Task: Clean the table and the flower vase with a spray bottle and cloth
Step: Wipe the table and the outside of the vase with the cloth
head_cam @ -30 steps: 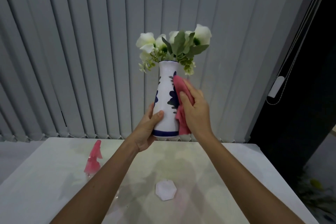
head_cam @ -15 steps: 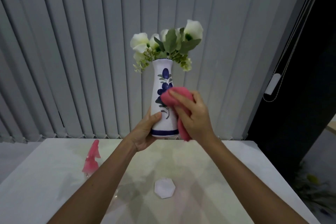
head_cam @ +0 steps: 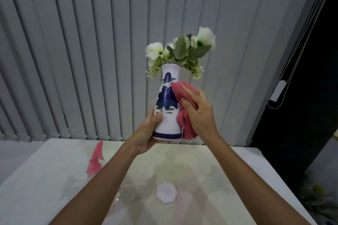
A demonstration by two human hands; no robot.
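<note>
Showing the head view: a white vase [head_cam: 168, 124] with a blue floral motif and a blue base band, held upright in the air above the table [head_cam: 54, 188] and clear of its surface; white flowers [head_cam: 205, 37] and green leaves rise from the vase mouth. The left hand [head_cam: 147, 134] grips the lower body of the vase, fingers curled round its left side and thumb laid on its front; the right hand [head_cam: 200, 113] presses a pink cloth [head_cam: 178, 89] against the right side of the vase, with cloth bunched between the thumb and the lightly bent fingers and its tail hanging beside the base band. A pink spray bottle [head_cam: 94, 162] stands on the table below and left of the vase; a white hexagonal coaster [head_cam: 166, 192] lies directly below the vase; grey vertical blinds [head_cam: 82, 51] hang behind it.
</note>
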